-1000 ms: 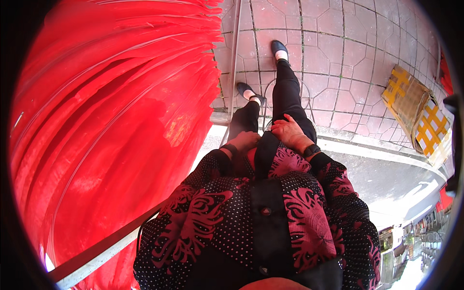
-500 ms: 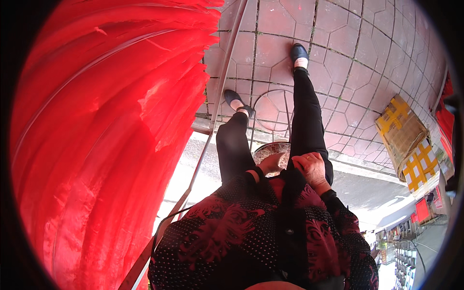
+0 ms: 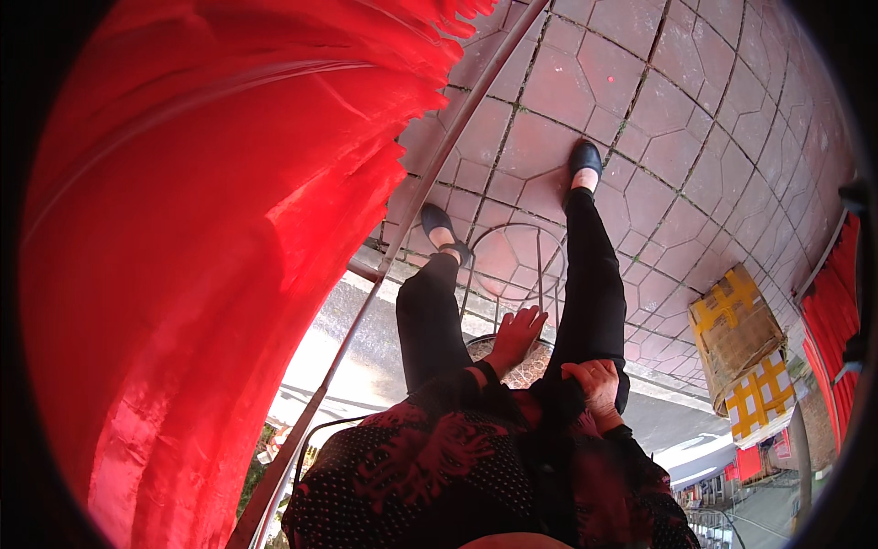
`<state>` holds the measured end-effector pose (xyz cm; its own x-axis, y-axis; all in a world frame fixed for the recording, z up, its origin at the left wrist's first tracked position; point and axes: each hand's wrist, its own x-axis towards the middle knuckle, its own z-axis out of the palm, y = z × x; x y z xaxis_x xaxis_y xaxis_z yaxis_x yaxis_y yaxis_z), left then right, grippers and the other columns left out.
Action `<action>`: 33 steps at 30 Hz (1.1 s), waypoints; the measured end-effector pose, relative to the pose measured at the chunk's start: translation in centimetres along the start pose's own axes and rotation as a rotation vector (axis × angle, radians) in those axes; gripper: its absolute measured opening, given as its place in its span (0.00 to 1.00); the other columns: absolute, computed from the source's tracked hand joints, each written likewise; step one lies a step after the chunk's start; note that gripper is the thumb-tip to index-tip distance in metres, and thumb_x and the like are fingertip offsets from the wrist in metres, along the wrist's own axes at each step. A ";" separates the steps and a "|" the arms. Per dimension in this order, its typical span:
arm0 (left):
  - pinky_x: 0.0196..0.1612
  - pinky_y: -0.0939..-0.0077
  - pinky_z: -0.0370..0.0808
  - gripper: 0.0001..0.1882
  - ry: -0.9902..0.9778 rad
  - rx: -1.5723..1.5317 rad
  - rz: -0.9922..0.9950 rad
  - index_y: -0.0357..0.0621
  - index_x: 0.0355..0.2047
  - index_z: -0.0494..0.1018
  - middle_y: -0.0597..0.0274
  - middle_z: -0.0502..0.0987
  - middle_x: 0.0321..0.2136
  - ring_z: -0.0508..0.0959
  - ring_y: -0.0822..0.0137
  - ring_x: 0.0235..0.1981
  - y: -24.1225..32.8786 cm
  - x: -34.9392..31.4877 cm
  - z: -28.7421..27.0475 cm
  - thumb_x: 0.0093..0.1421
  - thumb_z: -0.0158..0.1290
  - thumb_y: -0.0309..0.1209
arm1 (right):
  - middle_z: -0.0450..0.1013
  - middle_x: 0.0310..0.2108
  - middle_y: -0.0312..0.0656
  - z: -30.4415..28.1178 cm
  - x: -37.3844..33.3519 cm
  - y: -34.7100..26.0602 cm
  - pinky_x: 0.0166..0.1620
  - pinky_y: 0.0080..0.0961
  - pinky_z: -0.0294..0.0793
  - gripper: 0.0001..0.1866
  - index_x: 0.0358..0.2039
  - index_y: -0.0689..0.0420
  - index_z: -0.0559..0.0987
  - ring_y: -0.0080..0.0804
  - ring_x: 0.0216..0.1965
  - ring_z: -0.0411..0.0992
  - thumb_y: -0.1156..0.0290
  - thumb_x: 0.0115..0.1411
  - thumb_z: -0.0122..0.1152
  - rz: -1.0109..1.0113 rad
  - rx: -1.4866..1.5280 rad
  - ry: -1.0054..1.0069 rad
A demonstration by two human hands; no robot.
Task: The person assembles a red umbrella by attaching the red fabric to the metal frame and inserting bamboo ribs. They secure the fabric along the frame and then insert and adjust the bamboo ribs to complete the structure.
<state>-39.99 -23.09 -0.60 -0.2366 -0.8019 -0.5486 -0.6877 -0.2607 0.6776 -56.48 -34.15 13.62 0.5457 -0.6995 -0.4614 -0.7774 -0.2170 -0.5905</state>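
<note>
My left hand (image 3: 517, 339) reaches over the round patterned seat (image 3: 529, 368) of a stool between my legs, with its fingers stretched out and nothing in them. My right hand (image 3: 597, 384) lies at the top of my right thigh, its fingers curled against black cloth (image 3: 560, 395) at the front of my clothing. Part of that grip is hidden. Below the seat, the stool's thin metal legs run to a ring (image 3: 519, 229) on the paving.
Red cloth (image 3: 201, 238) with a ragged edge fills the left side, beside a slanting metal pole (image 3: 439, 160). At the right stands a cardboard box (image 3: 739, 325) with yellow tape. More red cloth (image 3: 832, 320) hangs beyond it. Pink paving tiles (image 3: 677, 110) stretch ahead.
My left hand has lifted from low by the seat and stretched its fingers forward. The right hand stays curled at the thigh. The view has shifted, and both feet appear lower.
</note>
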 end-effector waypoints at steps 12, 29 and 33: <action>0.39 0.53 0.73 0.18 -0.463 -0.196 -0.112 0.46 0.35 0.76 0.51 0.78 0.32 0.78 0.46 0.37 -4.7 1.9 1.9 0.50 0.61 0.44 | 0.75 0.24 0.20 -3.2 5.0 0.7 0.40 0.26 0.68 0.07 0.29 0.41 0.80 0.21 0.30 0.74 0.68 0.47 0.60 -0.088 -0.067 -0.051; 0.36 0.58 0.74 0.16 -0.537 -0.265 0.032 0.46 0.34 0.80 0.50 0.79 0.28 0.79 0.49 0.31 -2.4 10.0 -7.0 0.55 0.56 0.44 | 0.76 0.24 0.33 -5.5 11.1 4.1 0.39 0.30 0.67 0.07 0.29 0.50 0.81 0.30 0.29 0.74 0.73 0.47 0.65 -0.242 -0.095 0.204; 0.39 0.56 0.74 0.20 -0.561 -0.161 0.020 0.45 0.35 0.80 0.45 0.79 0.29 0.79 0.44 0.33 -1.8 10.4 -8.2 0.50 0.57 0.47 | 0.76 0.24 0.34 -4.5 12.3 5.4 0.39 0.30 0.67 0.06 0.28 0.49 0.81 0.31 0.29 0.74 0.72 0.47 0.65 -0.290 -0.090 0.279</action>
<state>-35.58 -35.38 -3.46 -0.6060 -0.4115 -0.6808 -0.5765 -0.3625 0.7323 -55.43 -46.99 7.76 0.6504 -0.7554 -0.0797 -0.6345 -0.4826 -0.6037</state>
